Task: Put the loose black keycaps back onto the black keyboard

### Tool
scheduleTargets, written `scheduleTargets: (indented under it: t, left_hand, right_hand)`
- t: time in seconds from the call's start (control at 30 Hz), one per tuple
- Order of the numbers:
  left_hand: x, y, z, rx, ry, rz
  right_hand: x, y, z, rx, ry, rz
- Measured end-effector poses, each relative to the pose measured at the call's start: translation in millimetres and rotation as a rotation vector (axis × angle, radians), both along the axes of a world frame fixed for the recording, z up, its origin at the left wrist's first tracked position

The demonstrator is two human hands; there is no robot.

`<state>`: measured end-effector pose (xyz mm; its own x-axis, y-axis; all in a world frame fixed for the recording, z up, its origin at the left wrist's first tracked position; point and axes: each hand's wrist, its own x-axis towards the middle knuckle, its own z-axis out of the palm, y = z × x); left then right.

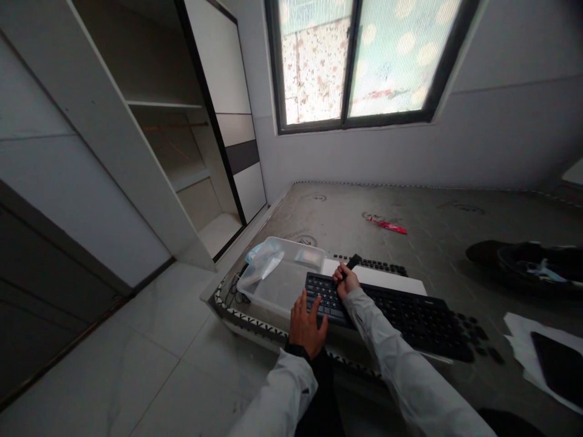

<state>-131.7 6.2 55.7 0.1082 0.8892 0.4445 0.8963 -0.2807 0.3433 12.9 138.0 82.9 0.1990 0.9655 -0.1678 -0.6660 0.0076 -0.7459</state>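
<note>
A black keyboard (pixel 401 309) lies across a white sheet or board near the edge of the grey mattress. Some of its keys are off, and loose black keycaps (pixel 478 340) lie beside its right end. More keycaps (pixel 382 266) form rows behind it. My right hand (pixel 347 281) is closed around a small black tool with a wide end (pixel 354 261), held over the keyboard's left part. Its exact kind is unclear. My left hand (pixel 308 325) rests at the keyboard's left front corner, fingers spread and holding nothing.
A clear plastic bin (pixel 273 285) with a few packets stands left of the keyboard. Farther back lies a red item (pixel 392 227). To the right are a black bag (pixel 523 261) and a dark phone-like slab (pixel 558 367) on white paper. An open wardrobe (pixel 209 188) stands at left.
</note>
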Motion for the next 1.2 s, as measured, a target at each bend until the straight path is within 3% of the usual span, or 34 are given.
scheduleTargets:
  t: [0.47, 0.83, 1.2]
  left_hand:
    - [1, 0, 1.7, -0.025, 0.005, 0.007]
    - [2, 0, -0.6, -0.018, -0.011, 0.022]
    - [3, 1, 1.6, -0.025, -0.026, 0.01]
  right_hand:
    - [-13, 15, -10, 0.06, -0.393, 0.043]
    - [-19, -6, -12, 0.09, -0.884, -0.109]
    - [-19, -11, -20, 0.113, -1.041, -0.218]
